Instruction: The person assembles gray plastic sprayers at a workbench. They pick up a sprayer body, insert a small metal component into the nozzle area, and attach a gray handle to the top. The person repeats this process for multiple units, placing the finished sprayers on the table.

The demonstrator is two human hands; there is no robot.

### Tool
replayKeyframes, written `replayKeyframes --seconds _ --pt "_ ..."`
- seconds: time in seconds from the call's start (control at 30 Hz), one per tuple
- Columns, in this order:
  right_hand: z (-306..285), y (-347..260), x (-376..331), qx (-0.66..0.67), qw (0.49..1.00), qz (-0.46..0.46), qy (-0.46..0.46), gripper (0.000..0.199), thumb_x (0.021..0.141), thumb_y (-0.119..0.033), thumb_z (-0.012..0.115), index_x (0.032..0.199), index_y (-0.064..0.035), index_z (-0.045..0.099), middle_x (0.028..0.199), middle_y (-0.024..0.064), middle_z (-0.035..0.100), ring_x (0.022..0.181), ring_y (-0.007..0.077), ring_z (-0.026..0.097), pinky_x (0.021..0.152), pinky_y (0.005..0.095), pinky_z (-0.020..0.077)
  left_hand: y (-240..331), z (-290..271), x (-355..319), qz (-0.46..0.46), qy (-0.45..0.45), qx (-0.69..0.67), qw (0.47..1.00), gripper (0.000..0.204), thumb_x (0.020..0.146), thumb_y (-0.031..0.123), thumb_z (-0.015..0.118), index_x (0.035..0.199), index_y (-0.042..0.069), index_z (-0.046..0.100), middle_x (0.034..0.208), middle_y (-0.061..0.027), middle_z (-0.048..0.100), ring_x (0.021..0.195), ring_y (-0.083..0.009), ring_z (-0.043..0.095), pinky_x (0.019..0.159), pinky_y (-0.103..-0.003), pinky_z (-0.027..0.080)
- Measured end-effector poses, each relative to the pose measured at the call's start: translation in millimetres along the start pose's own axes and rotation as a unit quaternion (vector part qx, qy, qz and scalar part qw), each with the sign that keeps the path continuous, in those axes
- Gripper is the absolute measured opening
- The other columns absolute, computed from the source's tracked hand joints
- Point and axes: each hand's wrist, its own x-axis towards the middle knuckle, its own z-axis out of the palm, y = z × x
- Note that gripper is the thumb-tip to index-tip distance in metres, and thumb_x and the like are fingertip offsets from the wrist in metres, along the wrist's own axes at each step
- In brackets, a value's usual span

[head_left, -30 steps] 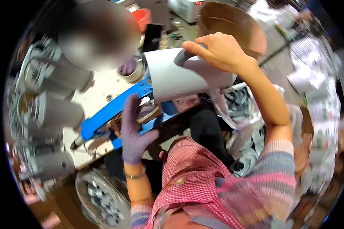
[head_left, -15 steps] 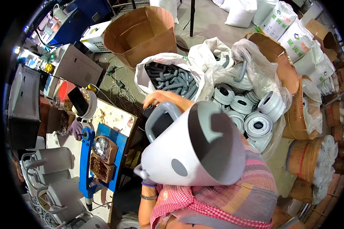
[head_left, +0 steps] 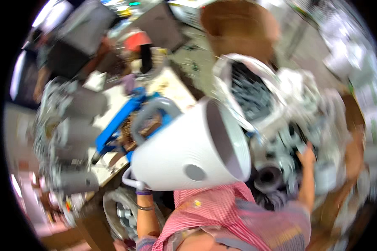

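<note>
You have one off-white, tapered plastic bucket (head_left: 176,157) with a thick grey handle (head_left: 171,104) and one grey oval mark on its side. At least three grey plastic vessels (head_left: 73,140) with handles line the left edge of the tabletop; blur prevents a closer count. There is one long blue frame (head_left: 115,127) near the tabletop's front edge, one orange-red container (head_left: 137,41) by its far edge, and one white sack (head_left: 224,79) filled with dark grey parts (head_left: 249,94), too many to count.

The tabletop (head_left: 178,90) is pale, with small specks towards its right corner. Beyond it, on the grey floor (head_left: 201,62), stands one large brown cardboard bin (head_left: 238,31).

Your left hand (head_left: 143,192), mostly hidden, supports the bucket at its narrow end, above your lap and in front of the tabletop's front edge; the wide mouth faces right. Your right hand (head_left: 307,157) is well apart from the bucket, among pale round plastic parts (head_left: 285,152); you cannot tell whether its fingers grip one.
</note>
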Motion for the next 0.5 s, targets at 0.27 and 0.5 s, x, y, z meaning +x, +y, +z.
replayKeyframes --seconds 0.27,0.5 --pt "-91 -152 -95 0.702 0.658 -0.069 -0.263 0.053 0.089 -0.022 0.045 0.138 -0.003 0.05 0.141 0.0131 0.049 0.129 0.0277 0.046 0.11 0.0372 0.0351 31 -46 -29 0.099 0.001 -0.05 0.994 0.04 0.102 0.03 0.042 0.128 0.002 0.052 0.119 -0.0084 0.062 0.103 -0.0202 0.06 0.093 -0.031 0.048" --pt "-58 -304 -220 0.198 0.571 -0.659 -0.448 0.052 0.082 -0.029 0.075 0.128 -0.0088 0.062 0.12 0.0135 0.061 0.116 0.0299 0.055 0.101 0.0396 0.0412 31 -96 -100 0.213 0.195 0.006 0.957 0.04 0.103 0.03 0.037 0.125 0.001 0.053 0.115 -0.0084 0.064 0.1 -0.0211 0.062 0.089 -0.031 0.05"
